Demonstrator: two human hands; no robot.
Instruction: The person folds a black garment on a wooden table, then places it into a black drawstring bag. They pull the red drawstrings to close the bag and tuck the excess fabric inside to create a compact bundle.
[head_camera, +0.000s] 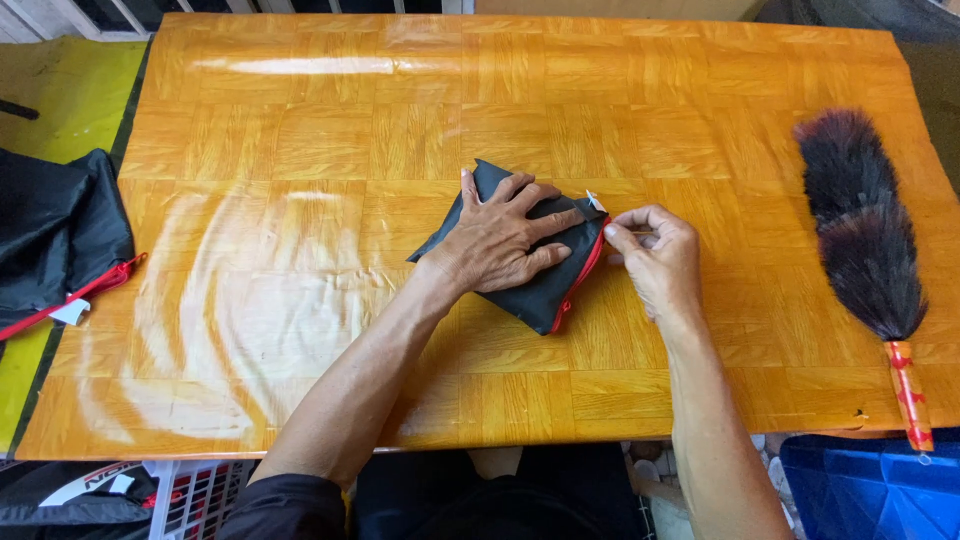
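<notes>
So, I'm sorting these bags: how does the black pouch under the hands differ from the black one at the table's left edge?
The folded pouch lies flat and compact on the table, pinned by the left hand, with the right hand pinching at its zipper end. The loose bag is larger, crumpled, untouched, and lies off the table's edge. Both are black with a red zipper.

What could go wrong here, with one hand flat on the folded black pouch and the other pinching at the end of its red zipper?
1. The right hand pinches at the corner by the small white tag; fabric may catch in the red zipper.
2. The left hand presses the black pouch on a glossy wooden table; a hard pull might slide it.
3. The feather duster lies close by the right arm and could be knocked.
</notes>
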